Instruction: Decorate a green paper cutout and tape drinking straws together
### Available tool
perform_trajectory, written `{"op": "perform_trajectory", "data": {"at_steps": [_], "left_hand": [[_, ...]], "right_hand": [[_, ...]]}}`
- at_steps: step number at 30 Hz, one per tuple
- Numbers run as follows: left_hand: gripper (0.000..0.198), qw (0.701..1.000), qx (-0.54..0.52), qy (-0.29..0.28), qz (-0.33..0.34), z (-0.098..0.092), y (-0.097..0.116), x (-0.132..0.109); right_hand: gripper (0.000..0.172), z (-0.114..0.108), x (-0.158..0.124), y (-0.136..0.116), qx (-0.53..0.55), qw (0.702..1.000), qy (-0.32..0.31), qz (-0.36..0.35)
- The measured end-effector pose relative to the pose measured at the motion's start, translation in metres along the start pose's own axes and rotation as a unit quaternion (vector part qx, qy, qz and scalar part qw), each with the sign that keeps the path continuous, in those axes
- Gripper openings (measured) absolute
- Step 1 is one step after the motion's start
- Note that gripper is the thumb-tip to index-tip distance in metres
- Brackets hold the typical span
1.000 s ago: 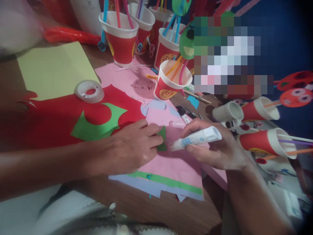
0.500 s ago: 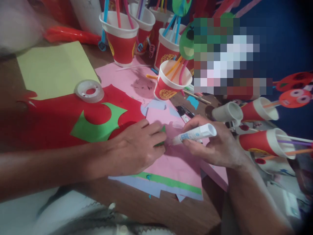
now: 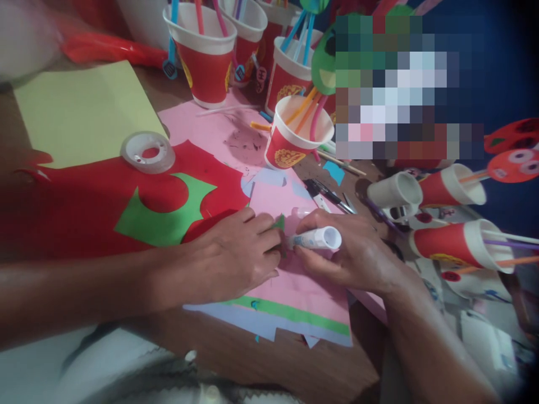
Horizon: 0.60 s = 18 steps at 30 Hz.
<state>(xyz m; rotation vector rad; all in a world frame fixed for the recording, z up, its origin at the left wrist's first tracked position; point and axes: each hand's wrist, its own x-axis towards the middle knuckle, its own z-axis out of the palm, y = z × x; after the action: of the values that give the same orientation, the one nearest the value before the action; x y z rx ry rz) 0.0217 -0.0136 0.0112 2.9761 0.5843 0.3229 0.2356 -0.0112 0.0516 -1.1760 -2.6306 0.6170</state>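
My right hand (image 3: 351,252) grips a white glue stick (image 3: 323,238), its hollow base turned up toward me. The glue stick's tip is down by a small piece of green paper (image 3: 280,222). My left hand (image 3: 246,252) presses that piece onto the pink paper (image 3: 307,286) with curled fingers, which hide most of it. A clear cap (image 3: 301,212) lies on the pink paper just beyond the glue stick. Left of my hands, a larger green paper with curved cutouts (image 3: 162,224) rests on red paper (image 3: 80,207).
A tape roll (image 3: 148,152) sits on the red paper near a yellow sheet (image 3: 88,112). Red and white paper cups (image 3: 288,134) holding coloured straws stand behind. Pens (image 3: 332,196) lie right of the pink paper. More cups (image 3: 446,244) lie tipped over at the right.
My right hand has moved left, bringing the glue stick's tip to the green piece and tilting its base more toward me. My left hand has stayed nearly still.
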Motion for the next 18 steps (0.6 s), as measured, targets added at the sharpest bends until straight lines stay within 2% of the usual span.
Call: {"op": "perform_trajectory", "data": {"at_steps": [10,18], "left_hand": [[0.017,1.000,0.001,-0.015,-0.015,-0.0049,0.0049,0.0009],[0.016,1.000,0.001,0.004,-0.012,-0.0042,0.0048,-0.0008]], "right_hand": [[0.009,0.0014,-0.0014,-0.0010,-0.047,0.998,0.021,0.038],[0.005,-0.0003,0.0003,-0.0047,-0.016,0.998,-0.010,0.056]]}}
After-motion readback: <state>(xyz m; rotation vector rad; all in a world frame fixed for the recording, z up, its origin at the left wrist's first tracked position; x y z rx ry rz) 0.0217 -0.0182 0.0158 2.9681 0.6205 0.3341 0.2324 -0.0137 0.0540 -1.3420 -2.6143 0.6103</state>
